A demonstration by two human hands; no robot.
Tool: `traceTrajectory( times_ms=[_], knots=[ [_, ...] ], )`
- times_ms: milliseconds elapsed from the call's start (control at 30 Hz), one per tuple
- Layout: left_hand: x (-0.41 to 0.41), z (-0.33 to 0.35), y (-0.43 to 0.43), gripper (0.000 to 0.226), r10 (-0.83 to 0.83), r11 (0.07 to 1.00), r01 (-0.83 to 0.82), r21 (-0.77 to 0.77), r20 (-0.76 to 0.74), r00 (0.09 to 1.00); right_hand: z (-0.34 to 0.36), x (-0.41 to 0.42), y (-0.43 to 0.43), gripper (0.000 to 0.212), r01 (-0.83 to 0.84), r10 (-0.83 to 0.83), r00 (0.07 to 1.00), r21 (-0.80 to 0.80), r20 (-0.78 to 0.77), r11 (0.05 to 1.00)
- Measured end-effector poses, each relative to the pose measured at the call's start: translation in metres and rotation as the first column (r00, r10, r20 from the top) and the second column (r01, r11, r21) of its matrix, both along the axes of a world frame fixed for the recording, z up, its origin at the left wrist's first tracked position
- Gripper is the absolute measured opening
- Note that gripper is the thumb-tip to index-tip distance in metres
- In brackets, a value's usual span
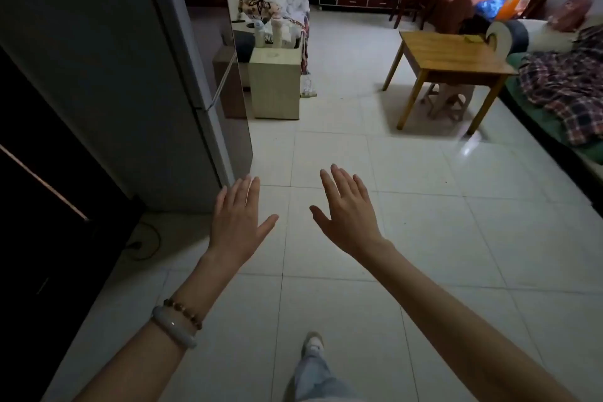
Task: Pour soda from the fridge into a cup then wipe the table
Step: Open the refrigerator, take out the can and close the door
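Looks like the fridge [107,75] needs opening first, so I'd step round to its front and hook the handle [224,78], since left grip [239,222] and right grip [347,219] both hover spread and empty over the floor [424,206], soda unseen (presumably inside), bench [453,57] well apart.

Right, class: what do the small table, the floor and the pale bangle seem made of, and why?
Table: likely varnished wood, honey-brown, soft sheen. Floor: glazed tile, grout lines, window glare. Bangle: perhaps jade or glass, milky, smooth, glossy.
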State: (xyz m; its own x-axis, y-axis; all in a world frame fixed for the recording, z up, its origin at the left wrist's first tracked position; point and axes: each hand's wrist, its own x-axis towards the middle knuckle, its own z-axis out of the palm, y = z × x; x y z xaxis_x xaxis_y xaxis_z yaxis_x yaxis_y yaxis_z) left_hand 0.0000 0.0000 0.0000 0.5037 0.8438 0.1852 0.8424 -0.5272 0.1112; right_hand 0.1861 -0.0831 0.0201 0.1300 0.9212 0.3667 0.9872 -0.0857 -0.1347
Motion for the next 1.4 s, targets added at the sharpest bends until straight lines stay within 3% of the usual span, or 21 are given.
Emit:
traceTrajectory(
  times_ms=[233, 567, 1100, 1400],
  knots=[
    [0.067, 0.009, 0.093, 0.078, 0.058, 0.998, -0.058, -0.001, 0.044, 0.997, 0.009, 0.074, 0.101, 0.065, -0.055, 0.052, 0.998, -0.085, -0.044, 0.995],
    [0.135, 0.001, 0.217, 0.079, 0.111, 0.993, -0.111, -0.033, 0.023, 0.994, -0.004, 0.141, 0.239, 0.064, -0.101, 0.098, 0.994, -0.068, -0.04, 0.993],
    [0.225, 0.028, 0.512, 0.08, 0.182, 0.981, -0.181, 0.063, -0.004, 0.983, 0.005, 0.224, 0.564, 0.066, -0.245, 0.248, 0.969, -0.083, 0.017, 0.966],
    [0.234, 0.04, 0.582, 0.08, 0.312, 0.948, -0.309, 0.083, -0.025, 0.95, 0.004, 0.236, 0.671, 0.068, -0.394, 0.397, 0.917, -0.07, 0.037, 0.916]
  ],
)
